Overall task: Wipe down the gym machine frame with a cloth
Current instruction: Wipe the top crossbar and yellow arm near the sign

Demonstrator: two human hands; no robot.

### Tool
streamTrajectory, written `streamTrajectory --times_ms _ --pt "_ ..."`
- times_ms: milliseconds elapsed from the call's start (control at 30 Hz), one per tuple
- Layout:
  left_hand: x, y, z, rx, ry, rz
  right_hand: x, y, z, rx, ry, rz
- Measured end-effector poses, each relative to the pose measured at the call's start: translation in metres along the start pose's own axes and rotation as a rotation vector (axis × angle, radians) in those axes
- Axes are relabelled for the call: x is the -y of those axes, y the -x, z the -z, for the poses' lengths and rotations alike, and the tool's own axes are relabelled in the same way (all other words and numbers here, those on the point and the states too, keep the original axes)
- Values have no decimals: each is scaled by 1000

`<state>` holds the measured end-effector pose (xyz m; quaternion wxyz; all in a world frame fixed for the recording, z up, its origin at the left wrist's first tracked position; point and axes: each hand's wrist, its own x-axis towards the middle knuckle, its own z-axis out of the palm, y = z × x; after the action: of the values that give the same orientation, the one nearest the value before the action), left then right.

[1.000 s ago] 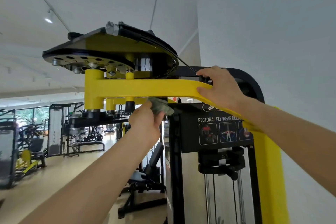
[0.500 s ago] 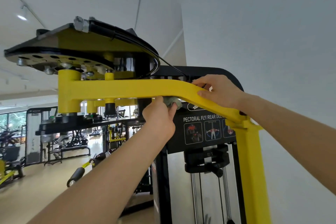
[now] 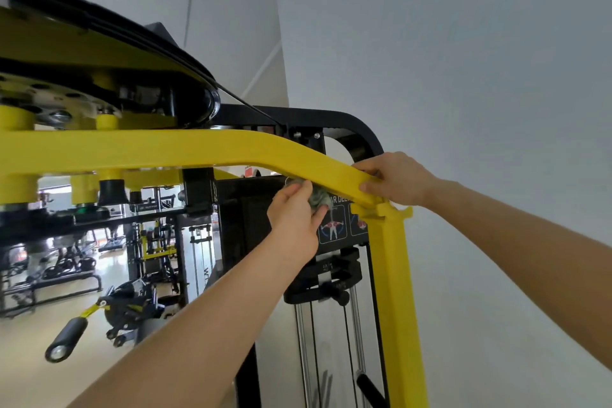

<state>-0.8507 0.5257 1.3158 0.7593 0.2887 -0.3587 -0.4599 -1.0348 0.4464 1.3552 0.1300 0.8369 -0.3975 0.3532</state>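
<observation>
Yellow frame arm (image 3: 185, 149) sloped down to the right, meeting the yellow upright (image 3: 394, 275); the left hand (image 3: 293, 222) pinched a grey-green cloth (image 3: 318, 198) at the arm's underside; the right hand (image 3: 399, 179) curled its fingers round the arm, just right of the cloth.
</observation>
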Motion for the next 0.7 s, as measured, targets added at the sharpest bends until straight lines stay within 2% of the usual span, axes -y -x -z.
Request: streamTrajectory --times_ms 167,433,700 --pt "30 1 -14 58 36 104 1 -4 -8 -65 95 -39" --pt "50 4 -35 64 36 234 6 2 -10 -89 132 -96" --pt "25 12 -33 32 166 226 7 4 -12 -104 85 -125"
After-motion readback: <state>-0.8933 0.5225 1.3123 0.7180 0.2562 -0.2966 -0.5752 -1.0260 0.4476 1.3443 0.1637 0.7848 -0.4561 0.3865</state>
